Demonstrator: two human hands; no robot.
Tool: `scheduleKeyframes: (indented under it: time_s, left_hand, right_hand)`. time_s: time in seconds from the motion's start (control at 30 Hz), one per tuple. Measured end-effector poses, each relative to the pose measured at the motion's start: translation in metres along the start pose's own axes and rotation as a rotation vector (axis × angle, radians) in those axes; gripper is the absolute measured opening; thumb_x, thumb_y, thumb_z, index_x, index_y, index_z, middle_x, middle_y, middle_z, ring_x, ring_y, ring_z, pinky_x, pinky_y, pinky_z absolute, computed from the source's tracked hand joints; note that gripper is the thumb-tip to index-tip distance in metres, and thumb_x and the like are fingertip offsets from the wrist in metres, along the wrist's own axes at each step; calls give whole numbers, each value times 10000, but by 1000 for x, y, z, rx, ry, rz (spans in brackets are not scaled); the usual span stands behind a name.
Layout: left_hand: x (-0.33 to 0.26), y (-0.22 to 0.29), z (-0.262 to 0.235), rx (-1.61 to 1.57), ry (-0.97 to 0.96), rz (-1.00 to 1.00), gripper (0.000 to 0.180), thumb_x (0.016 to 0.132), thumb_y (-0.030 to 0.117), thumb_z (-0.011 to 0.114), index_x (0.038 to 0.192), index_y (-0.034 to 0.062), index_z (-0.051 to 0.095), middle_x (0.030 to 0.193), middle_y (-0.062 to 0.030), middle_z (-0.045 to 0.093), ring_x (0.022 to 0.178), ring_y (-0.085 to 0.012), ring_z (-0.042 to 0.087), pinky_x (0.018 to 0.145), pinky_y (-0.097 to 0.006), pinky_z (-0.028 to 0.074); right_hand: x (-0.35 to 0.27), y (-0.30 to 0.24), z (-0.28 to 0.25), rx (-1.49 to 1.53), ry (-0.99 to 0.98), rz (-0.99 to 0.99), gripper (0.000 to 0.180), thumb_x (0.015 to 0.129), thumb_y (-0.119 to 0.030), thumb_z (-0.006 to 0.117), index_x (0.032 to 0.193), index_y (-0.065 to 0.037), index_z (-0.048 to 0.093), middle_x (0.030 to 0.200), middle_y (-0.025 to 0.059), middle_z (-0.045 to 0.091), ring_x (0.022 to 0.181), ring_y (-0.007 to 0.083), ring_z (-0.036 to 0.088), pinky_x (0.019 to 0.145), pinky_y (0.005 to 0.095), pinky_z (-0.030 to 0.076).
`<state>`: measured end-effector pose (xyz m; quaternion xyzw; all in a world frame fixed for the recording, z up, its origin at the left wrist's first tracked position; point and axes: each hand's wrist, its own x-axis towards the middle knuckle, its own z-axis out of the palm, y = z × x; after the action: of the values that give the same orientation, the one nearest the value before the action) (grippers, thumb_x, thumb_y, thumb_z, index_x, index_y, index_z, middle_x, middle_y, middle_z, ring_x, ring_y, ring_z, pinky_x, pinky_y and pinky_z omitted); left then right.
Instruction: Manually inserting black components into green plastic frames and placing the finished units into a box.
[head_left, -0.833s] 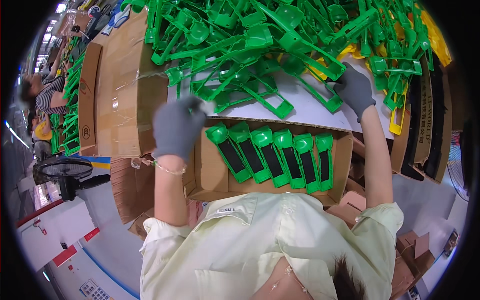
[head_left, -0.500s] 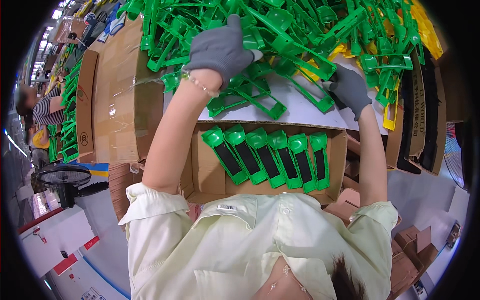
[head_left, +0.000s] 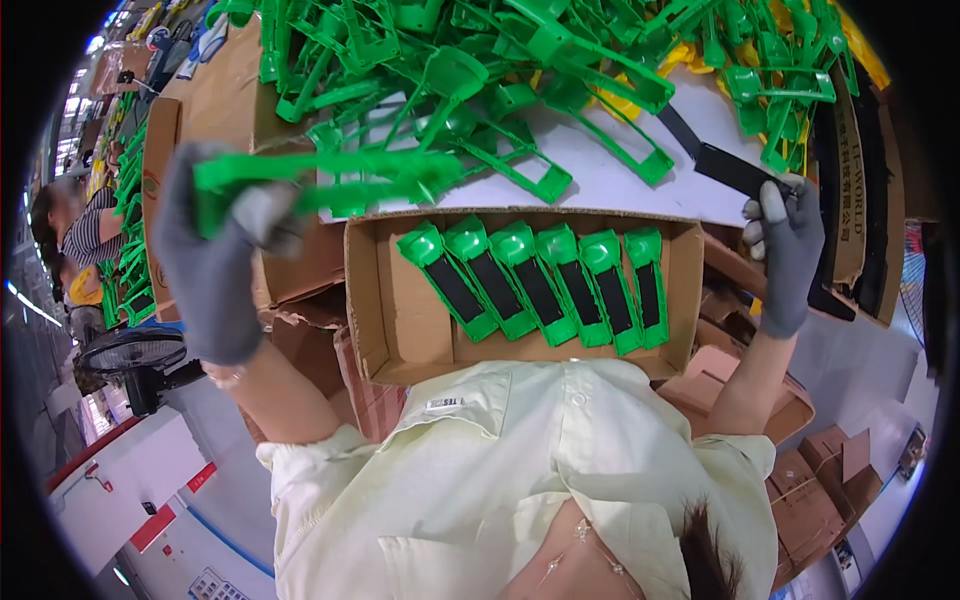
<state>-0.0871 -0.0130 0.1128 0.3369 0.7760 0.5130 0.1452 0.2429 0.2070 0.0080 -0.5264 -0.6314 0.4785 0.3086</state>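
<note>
My left hand (head_left: 212, 275), in a grey glove, grips a long green plastic frame (head_left: 385, 172) by one end. The frame lies sideways in the air and is smeared by motion. Out to the right, my gloved right hand (head_left: 790, 265) pinches one end of a bent black strip (head_left: 728, 170). The strip's far end reaches the white work surface (head_left: 630, 195) beside the green heap. Between my arms sits a shallow cardboard box (head_left: 420, 350), with several green frames (head_left: 515, 285) in a slanted row, each with a black strip in it.
A large heap of green plastic frames (head_left: 450, 75) covers the far work surface, with yellow pieces (head_left: 620, 105) among it. At the left stand a tall carton (head_left: 215, 90), a black fan (head_left: 135, 355) and another person (head_left: 85, 225). Open cartons (head_left: 825, 480) lie low at the right.
My left hand has drawn back from the heap to the left, bringing a green frame. My right hand has moved right and nearer, now with the black strip showing in it.
</note>
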Motion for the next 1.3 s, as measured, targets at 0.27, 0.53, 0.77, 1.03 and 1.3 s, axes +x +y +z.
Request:
scheduleKeyframes:
  time_s: [0.27,0.53,0.77,1.03,1.3]
  left_hand:
    - [-63,-90,77,-759,-452,-641,366,858,38,568,1208,-36,493,1092,-177,605,922,-300,655,766,-327,575]
    - [-84,-91,99,-871,-562,-784,346,868,10,543,1209,-36,508,1089,-227,599,915,-329,654,742,-334,586]
    - [-85,-90,102,-887,-544,-784,330,857,-14,556,1183,-60,526,1077,-228,598,883,-335,661,707,-341,598]
    - [-86,-88,108,-843,-578,-780,326,850,-19,582,1168,-70,533,1004,-204,625,822,-312,675,678,-334,604]
    - [-84,-71,110,-587,-540,-732,264,815,-18,646,1073,-64,611,940,-140,641,782,-236,683,595,-260,565]
  right_hand:
    - [-79,-14,53,276,-441,157,254,875,-85,543,1123,-25,539,721,88,642,544,83,584,449,174,434]
    - [-84,-10,79,120,-458,77,228,872,-81,569,1097,-45,574,700,35,621,565,33,543,488,159,405]
    - [-82,-15,74,198,-516,141,207,868,-65,572,1072,-37,587,664,21,610,532,23,516,460,165,390]
    - [-86,-13,83,-48,-413,-87,142,867,-22,555,1000,-9,604,612,4,565,514,28,496,451,189,400]
    - [-81,-6,85,-373,-307,-356,253,792,-140,699,983,-12,593,613,26,532,531,50,494,478,217,411]
